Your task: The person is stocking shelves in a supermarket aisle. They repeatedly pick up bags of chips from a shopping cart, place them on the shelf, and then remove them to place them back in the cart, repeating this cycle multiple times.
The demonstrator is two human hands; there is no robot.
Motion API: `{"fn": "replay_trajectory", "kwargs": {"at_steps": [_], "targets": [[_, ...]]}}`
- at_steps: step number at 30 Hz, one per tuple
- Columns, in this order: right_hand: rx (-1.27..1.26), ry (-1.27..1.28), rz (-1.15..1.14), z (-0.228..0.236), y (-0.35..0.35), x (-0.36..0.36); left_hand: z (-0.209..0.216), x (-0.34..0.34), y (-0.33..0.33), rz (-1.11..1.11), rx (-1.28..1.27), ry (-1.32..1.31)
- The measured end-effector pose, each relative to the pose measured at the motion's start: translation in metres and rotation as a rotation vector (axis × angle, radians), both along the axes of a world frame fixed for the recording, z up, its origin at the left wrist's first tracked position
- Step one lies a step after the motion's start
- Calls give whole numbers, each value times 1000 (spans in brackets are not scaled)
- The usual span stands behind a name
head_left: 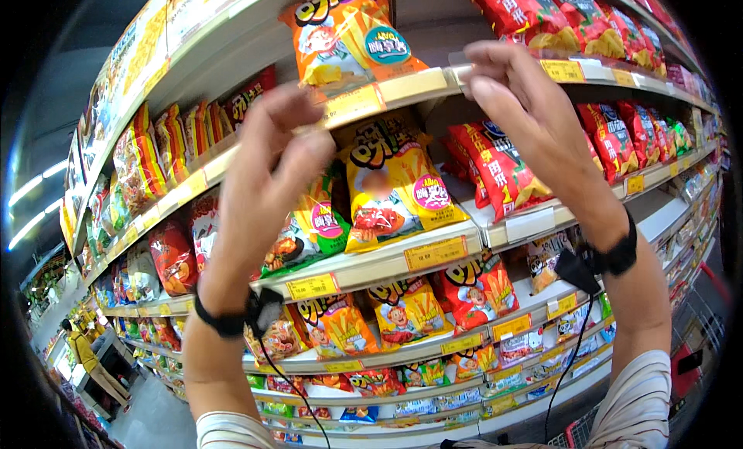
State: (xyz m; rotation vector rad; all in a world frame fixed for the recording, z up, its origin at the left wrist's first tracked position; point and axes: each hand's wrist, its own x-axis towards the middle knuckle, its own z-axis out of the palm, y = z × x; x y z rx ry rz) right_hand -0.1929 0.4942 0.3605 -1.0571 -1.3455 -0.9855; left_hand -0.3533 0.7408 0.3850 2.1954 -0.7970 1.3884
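Observation:
Both of my hands are raised before a shelf of snack bags. My left hand [279, 151], slightly blurred, is open with fingers bent and thumb apart. It hovers below and left of an orange chip bag [348, 43] standing on the upper shelf. My right hand [534, 112] is open too, thumb and fingers apart, to the right of that bag near the shelf edge [422, 85]. Neither hand holds anything. Between them on the shelf below stand a yellow snack bag [395, 190] and a green snack bag [319, 225], the green one partly behind my left hand.
Red chip bags [495, 167] stand behind my right forearm. Lower shelves carry more bags, including an orange one [337, 325]. Both wrists wear black straps with cables. A shopping cart [584, 430] shows at lower right. A person in yellow [89, 356] stands far left.

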Motion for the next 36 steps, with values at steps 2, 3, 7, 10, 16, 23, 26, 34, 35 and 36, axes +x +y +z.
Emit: {"fn": "replay_trajectory", "kwargs": {"at_steps": [2,3,7,10,16,23,26,34,35,36], "targets": [[-133,132,50,-38,-16,-19,-49,-19,-23,-32,35,200],[-199,231,103,-57,-20,-22,-73,-26,-28,70,76,324],[-208,576,172,-143,-53,-24,-167,-20,-56,-102,-65,812],[-167,832,-42,-240,-93,-8,-252,-1,-70,-261,-179,1152],[-307,1311,-861,-448,-210,-67,-344,14,-85,-471,-303,1462],[-547,1527,-1479,-583,-255,-181,-401,30,-118,-683,-149,1755],[-617,1679,-1466,-599,-253,-212,-426,24,-128,-733,-19,1811],[-741,1734,-1508,-643,-251,-251,-475,7,-138,-784,67,1873],[-786,1712,-1524,-639,-251,-250,-475,4,-138,-766,60,1898],[-831,1689,-1539,-635,-251,-249,-474,0,-139,-748,51,1924]]}}
